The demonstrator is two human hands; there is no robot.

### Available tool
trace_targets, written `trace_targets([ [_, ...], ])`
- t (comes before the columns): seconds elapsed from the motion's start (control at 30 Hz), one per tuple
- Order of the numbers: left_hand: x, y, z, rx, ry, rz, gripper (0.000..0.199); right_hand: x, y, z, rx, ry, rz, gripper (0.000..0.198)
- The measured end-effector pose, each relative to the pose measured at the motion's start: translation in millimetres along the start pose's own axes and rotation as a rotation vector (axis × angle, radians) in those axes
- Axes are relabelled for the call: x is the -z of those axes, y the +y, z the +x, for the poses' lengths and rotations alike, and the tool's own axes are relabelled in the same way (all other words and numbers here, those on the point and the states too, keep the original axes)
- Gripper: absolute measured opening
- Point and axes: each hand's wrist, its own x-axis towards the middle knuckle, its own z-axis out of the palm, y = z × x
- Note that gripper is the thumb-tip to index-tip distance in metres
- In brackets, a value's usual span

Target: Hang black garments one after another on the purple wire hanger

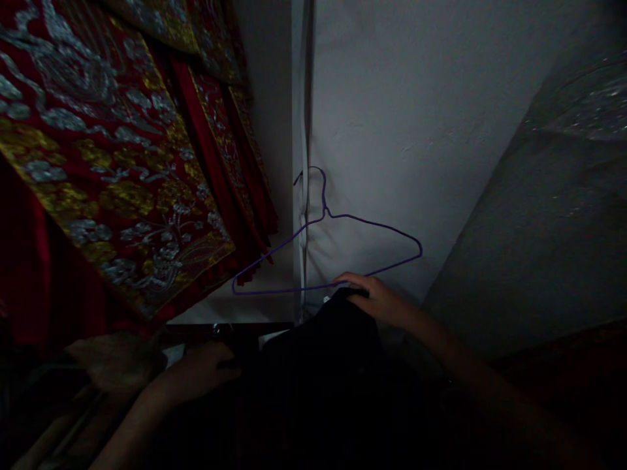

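A thin purple clothes hanger (375, 222) hangs near the wall, its hook by a pale vertical strip. At its lower bar, my right hand (375, 300) is closed on the edge of a black garment (318, 365), the fingers touching the bar. Lower left, my left hand (210, 369) is curled at the other side of the same dark cloth; its fingertips sink into shadow. Most of the garment is too dark to make out its shape.
Red cloth with gold and silver embroidery (137, 170) hangs at the left. A pale strip (302, 130) runs down the wall (416, 98). Shiny clear plastic sheeting (597, 111) shows at the right. Dim brownish things (112, 365) lie lower left.
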Motion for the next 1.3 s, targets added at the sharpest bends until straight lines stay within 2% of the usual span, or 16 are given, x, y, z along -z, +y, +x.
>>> trace_targets([
  [0.1, 11, 18, 12, -0.025, -0.14, 0.224, 0.016, 3, -6, -6, -0.023, 0.017, -0.005, 0.034],
  [0.13, 15, 26, 16, -0.07, -0.134, 0.25, 0.015, 3, -7, -7, -0.032, 0.026, -0.005, 0.034],
  [0.37, 26, 72, 19, -0.562, 0.169, 0.459, 0.008, 6, -4, -10, -0.039, 0.114, -0.012, 0.027],
  [0.43, 22, 83, 13, -0.613, 0.175, 0.528, 0.012, 5, -3, -12, -0.047, 0.146, -0.001, 0.023],
  [0.53, 12, 105, 7, -0.639, 0.101, 0.543, 0.02, -4, -6, -14, -0.039, 0.172, 0.052, 0.021],
  [0.6, 1, 123, 9, -0.686, 0.074, 0.522, 0.015, -15, -11, -14, -0.041, 0.157, 0.103, 0.021],
  [0.67, -12, 139, 15, -0.75, 0.108, 0.495, 0.007, -28, -16, -13, -0.05, 0.142, 0.134, 0.021],
  [0.77, -31, 160, 27, -0.801, 0.24, 0.47, 0.035, -44, -22, -8, -0.05, 0.131, 0.139, 0.023],
  [0.87, -40, 168, 39, -0.777, 0.322, 0.498, 0.057, -49, -29, -11, -0.021, 0.117, 0.084, 0.027],
  [0.93, -38, 166, 46, -0.743, 0.312, 0.555, 0.055, -43, -34, -21, 0.02, 0.14, -0.009, 0.039],
  [1.03, -26, 157, 52, -0.653, 0.332, 0.683, 0.046, -17, -39, -39, 0.051, 0.303, -0.141, 0.07],
  [1.17, -15, 153, 50, -0.65, 0.39, 0.764, 0.039, 31, -29, -46, -0.055, 0.546, -0.125, 0.104],
  [1.23, -17, 157, 47, -0.691, 0.398, 0.787, 0.037, 54, -22, -38, -0.105, 0.578, -0.127, 0.099],
  [1.3, -18, 159, 45, -0.717, 0.425, 0.804, 0.033, 72, -19, -28, -0.154, 0.515, -0.116, 0.074],
])
